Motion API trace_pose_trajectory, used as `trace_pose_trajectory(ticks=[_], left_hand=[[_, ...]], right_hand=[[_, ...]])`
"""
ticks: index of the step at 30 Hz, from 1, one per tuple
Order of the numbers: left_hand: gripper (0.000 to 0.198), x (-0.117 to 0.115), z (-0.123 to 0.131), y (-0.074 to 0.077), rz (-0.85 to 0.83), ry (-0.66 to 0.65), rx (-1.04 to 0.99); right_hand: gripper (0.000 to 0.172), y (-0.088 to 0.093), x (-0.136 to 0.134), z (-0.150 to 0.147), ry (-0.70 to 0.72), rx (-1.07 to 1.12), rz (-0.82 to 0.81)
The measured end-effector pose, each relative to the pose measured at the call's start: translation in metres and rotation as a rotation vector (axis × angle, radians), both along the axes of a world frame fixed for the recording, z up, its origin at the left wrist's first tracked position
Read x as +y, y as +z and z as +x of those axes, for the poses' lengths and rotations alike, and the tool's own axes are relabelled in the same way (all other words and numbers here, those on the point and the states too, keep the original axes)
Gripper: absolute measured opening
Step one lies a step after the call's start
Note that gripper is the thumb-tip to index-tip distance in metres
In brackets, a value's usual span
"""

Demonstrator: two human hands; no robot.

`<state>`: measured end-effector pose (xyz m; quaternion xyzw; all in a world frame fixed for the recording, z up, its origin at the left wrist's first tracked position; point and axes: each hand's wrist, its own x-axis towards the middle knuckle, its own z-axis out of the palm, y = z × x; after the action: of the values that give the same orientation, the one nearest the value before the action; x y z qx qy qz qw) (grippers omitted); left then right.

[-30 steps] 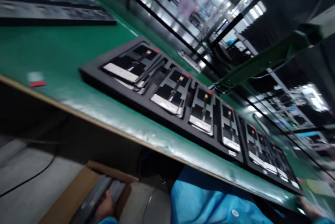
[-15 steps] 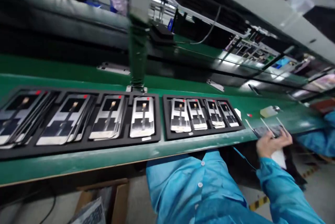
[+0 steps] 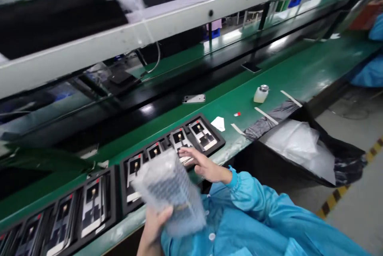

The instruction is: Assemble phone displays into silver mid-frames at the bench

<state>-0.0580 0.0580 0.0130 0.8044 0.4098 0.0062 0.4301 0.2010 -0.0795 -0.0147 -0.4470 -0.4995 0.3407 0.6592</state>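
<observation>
My left hand (image 3: pixel 155 224) grips a bubble-wrapped bundle (image 3: pixel 172 196) from its lower side, thumb against the wrap. What lies inside is blurred by the plastic. Beside the bundle's upper right corner is my right hand (image 3: pixel 206 166), fingers stretched out and holding nothing. Behind both hands a black foam tray (image 3: pixel 220 141) carries phone-screen-like panels (image 3: pixel 202 134) with red tabs, partly covered by the bundle. A second black tray (image 3: pixel 113 196) at lower left bears stacks of similar panels (image 3: pixel 93 204).
A black bag (image 3: pixel 353 164) with clear plastic inside hangs from the green bench (image 3: pixel 314 64) by tape strips. Near it stand a small pump bottle (image 3: pixel 261 94) and a white scrap (image 3: pixel 218 124). A white beam (image 3: pixel 179 18) crosses above. Another person's blue sleeve (image 3: pixel 368 72) shows at right.
My view has swung right. My right hand has left the bag's edge and come back beside the trays. My left hand has come into view with the bubble-wrapped bundle.
</observation>
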Motion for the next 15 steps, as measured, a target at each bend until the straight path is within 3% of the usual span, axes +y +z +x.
trace_pose_trajectory(ticks=[2,3,7,9,11,15], left_hand=[[0.091,-0.004,0.084,0.001,-0.076,0.005,-0.175],[0.093,-0.006,0.123,0.002,-0.11,0.011,-0.253],[0.105,-0.015,0.256,0.013,-0.209,-0.011,-0.459],[0.098,-0.019,0.306,0.018,-0.3,-0.056,-0.508],[0.078,-0.019,0.347,0.02,-0.395,-0.089,-0.52],[0.045,-0.001,0.417,0.019,-0.476,-0.083,-0.499]], right_hand=[[0.102,0.005,-0.002,0.021,0.071,0.219,-0.051],[0.099,0.006,-0.002,0.036,0.002,0.333,-0.076],[0.088,0.001,-0.001,0.107,-0.561,0.579,-0.099],[0.085,-0.004,-0.004,0.143,-0.782,0.567,-0.085],[0.083,-0.008,-0.011,0.175,-0.931,0.538,-0.083],[0.074,-0.006,-0.043,0.223,-1.138,0.472,-0.08]])
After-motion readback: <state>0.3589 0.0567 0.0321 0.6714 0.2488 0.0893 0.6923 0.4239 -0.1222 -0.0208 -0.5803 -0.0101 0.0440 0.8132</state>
